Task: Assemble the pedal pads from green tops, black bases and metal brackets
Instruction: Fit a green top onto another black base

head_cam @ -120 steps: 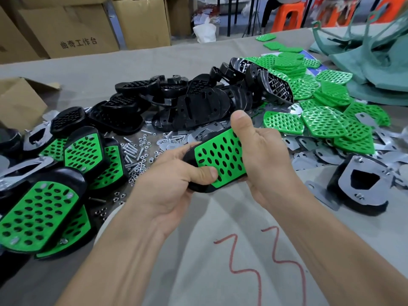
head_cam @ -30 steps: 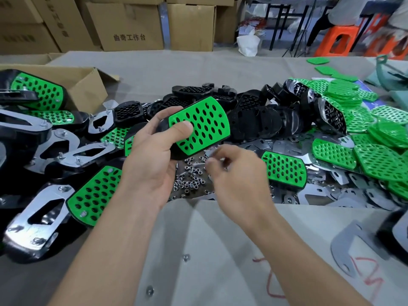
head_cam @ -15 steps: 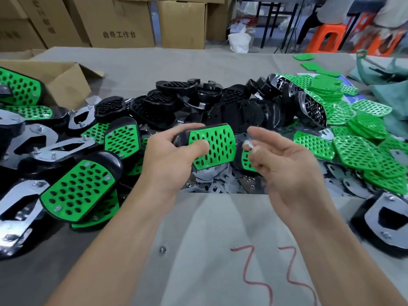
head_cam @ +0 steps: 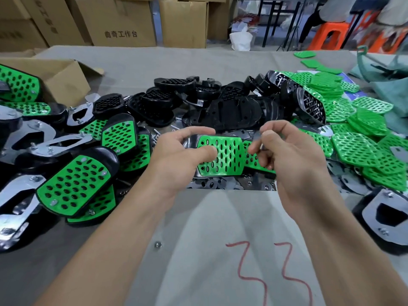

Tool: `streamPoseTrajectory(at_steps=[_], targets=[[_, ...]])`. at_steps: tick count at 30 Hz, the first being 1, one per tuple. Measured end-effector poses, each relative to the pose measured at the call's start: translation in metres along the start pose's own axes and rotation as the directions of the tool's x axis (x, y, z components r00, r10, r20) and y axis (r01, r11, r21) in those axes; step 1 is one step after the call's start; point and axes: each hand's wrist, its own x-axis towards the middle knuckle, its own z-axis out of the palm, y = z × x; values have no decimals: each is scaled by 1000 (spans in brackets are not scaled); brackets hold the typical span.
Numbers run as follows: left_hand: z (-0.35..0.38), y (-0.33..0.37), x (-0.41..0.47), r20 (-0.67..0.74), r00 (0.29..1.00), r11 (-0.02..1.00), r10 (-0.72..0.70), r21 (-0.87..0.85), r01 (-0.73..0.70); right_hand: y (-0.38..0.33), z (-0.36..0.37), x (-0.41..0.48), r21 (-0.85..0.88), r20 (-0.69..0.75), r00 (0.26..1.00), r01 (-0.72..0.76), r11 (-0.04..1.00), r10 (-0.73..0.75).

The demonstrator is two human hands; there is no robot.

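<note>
On our table [head_cam: 198, 62]: finished pads [head_cam: 72, 186] heaped at left, before an open carton [head_cam: 61, 76]; bases [head_cam: 231, 107] at centre rear; tops [head_cam: 357, 120] piled at right. Loose brackets [head_cam: 220, 184] lie before the bases, below the one pad [head_cam: 220, 155] our left hand [head_cam: 176, 160] holds, our right hand [head_cam: 293, 155] just beside it. Stacked cartons [head_cam: 123, 21] stand behind the table.

This is a small assembly workshop: a long grey cloth-covered worktop [head_cam: 176, 60] carries bulk heaps of perforated green plastic tops [head_cam: 357, 120], black moulded plastic bases [head_cam: 231, 107] and flat silvery metal brackets [head_cam: 220, 184]. Brown printed cardboard cartons [head_cam: 123, 21] stand stacked behind it, and what look like orange plastic stools [head_cam: 329, 34] show, blurred, further back.
</note>
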Motion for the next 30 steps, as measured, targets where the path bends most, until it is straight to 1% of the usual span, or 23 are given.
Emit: streamPoseTrajectory(at_steps=[2,5,7,8,9,11,13,16,20,23,27,30], targets=[[1,0,-1,16,1000,1000,-4,-3,4,-1,2,-1,-24,-7,997,71,997,-71],[3,0,-2,34,999,1000,1,-4,-1,0,8,-6,-81,-63,976,204,976,-209],[4,0,-3,37,999,1000,15,-4,-15,0,14,-10,-135,-99,957,260,956,-274],[4,-1,-3,40,999,1000,22,-2,-22,0,17,-12,-135,-110,950,276,952,-292],[3,-2,-2,45,999,1000,31,0,-31,-1,20,-13,-111,-107,950,282,953,-294],[3,-7,1,52,997,998,65,19,-66,-2,26,-16,-65,-54,964,257,964,-261],[3,-9,2,55,994,995,92,42,-95,-2,29,-20,-71,11,976,218,973,-217],[4,-6,0,40,994,993,99,54,-101,-3,29,-22,-74,45,981,194,978,-191],[5,-4,-2,32,992,986,124,112,-127,-7,26,-21,-78,68,972,230,970,-225],[3,-6,-1,64,984,974,169,142,-177,-7,26,-21,-109,94,958,282,953,-272],[2,-2,-4,87,974,948,209,225,-224,-8,24,-24,-241,76,923,384,892,-377],[5,2,-8,108,967,934,230,254,-251,-7,29,-30,-350,39,857,494,796,-515]])
